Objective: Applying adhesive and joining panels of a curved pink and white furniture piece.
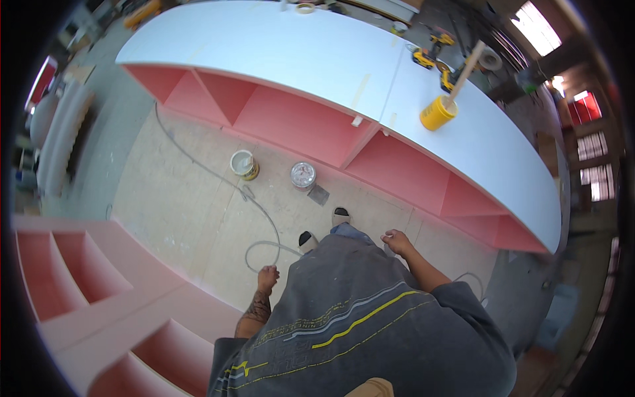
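My left hand (268,276) hangs low beside my body, its fingers curled in; whether anything is inside them is hidden. Close to it, a thin grey hose (264,215) loops over the pale floor boards. On the other side, my right hand (396,242) is held forward with thumb and fingers drawn together. Something small and pale shows below its fingers, too unclear to name. Ahead of my feet stand an open bucket (245,165) with light contents and a round paint-smeared tub (303,176). A flat grey piece (318,194) lies by the tub.
A long curved cabinet with a white top (284,53) and pink compartments spans the far side. On it stand a yellow container (438,114) with a wooden stick and yellow-black power tools (433,49). Another pink cabinet (126,291) with compartments lies at the near left.
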A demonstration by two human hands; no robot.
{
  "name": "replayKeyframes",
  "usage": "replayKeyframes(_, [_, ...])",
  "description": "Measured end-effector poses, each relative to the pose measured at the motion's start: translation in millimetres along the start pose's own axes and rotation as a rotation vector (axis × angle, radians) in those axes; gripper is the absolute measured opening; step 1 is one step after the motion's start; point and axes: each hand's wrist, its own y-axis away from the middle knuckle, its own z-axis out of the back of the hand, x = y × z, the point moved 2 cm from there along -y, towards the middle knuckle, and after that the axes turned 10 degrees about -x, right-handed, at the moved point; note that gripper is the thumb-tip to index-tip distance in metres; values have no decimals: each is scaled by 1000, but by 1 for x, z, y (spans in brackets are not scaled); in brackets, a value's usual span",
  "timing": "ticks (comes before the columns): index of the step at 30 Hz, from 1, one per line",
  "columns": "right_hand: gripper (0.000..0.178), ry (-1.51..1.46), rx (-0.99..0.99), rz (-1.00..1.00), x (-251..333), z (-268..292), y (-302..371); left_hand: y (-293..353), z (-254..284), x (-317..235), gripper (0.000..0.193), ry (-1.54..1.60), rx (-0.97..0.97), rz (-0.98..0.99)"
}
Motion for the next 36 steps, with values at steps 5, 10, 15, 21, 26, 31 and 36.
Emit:
replayKeyframes(5, [64, 32, -75, 5, 0, -8, -12, 6, 5, -40, 32, -141, 11, 118])
replayKeyframes(10, [63, -114, -59, -45, 12, -23, -13, -32, 40, -19, 33, -514, 77, -300])
replayKeyframes(15, [63, -173, -81, -101, -4, -47, -6, -55, 66, -53, 30, -773, 77, -728])
replayKeyframes(21, [62, -184, -65, -137, -40, -78, 14, -70, 80, -73, 26, -489, 20, -548])
replayKeyframes(26, [61, -122, -44, -141, -57, -84, 17, -68, 72, -74, 26, -600, 0, -555])
replayKeyframes(31, [58, -161, -111, -124, -57, -68, 10, -60, 52, -69, 24, -477, 37, -403])
replayKeyframes(36, [53, -149, -174, -125, -65, -53, -4, -25, 29, -94, 28, -740, 35, -622])
